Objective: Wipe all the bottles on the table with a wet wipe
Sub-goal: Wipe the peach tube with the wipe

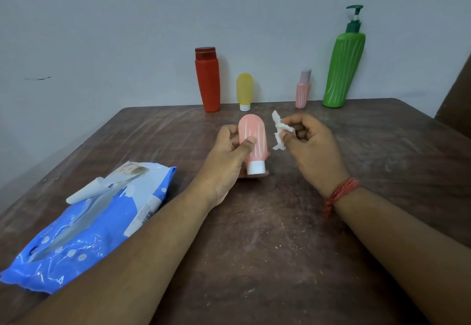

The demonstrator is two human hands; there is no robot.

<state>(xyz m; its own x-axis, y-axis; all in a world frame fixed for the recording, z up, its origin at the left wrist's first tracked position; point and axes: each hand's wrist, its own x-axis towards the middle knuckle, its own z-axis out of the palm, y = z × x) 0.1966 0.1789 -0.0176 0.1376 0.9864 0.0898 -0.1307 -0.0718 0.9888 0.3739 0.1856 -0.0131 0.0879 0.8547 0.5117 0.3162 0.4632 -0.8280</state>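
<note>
Here, the left hand (230, 144) grips the pink bottle (253, 141), cap down, mid-table; the right hand (309, 137) pinches a crumpled wipe (279, 133) just beside it, apparently not touching. Wiping this bottle seems in hand; next, press wipe to its side. Four bottles stand along the wall: red (207, 80), yellow (244, 90), small pink (303, 90), green (344, 67).

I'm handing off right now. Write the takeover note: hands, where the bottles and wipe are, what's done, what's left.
Left hand grips the pink tube bottle, cap down, at table centre.
Right hand pinches the crumpled wet wipe beside it, not touching it.
Along the wall: red bottle, yellow tube, small pink bottle, green pump bottle.
Wipe pack lies open at left.
Done: cannot tell which are wiped.
Left: wipe the held tube, check the rest.
</note>
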